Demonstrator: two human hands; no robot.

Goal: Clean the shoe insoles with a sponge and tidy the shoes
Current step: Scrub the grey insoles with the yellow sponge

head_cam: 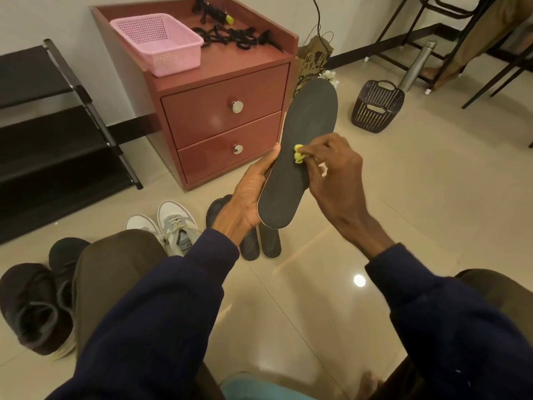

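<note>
1. The long dark grey foam insole [311,116] is held up in the air in front of the person, heel end nearest and toe end pointing up and away, above the pale glossy tiled floor [418,197]
2. The left hand [248,197] grips it along its left edge at the heel half, thumb on the rim and fingers curled behind
3. The right hand [337,174] pinches a small crumpled yellow sponge [298,153] in its fingertips and presses it on the middle of the insole's face
4. The wiping looks to be under way; with so small a sponge, the toe end and the edges could easily be missed
5. The insole is thin and gripped on one side only, so a hard press may bend it or twist it out of the left hand
6. If it drops, it would land on or near the two dark insoles [269,241] lying side by side on the floor below, and cleaned and uncleaned ones could get mixed up
7. The sponge, held only by the fingertips, could slip out on a fast stroke
8. Further out stand a pair of white and grey lace-up sneakers [176,226] and a pair of black shoes [34,298] by the left knee
9. Behind them are a red-brown two-drawer cabinet [225,125] carrying a pink perforated plastic basket [157,43] and loose black laces [239,39], and a black shoe rack [43,125] at the left
</note>
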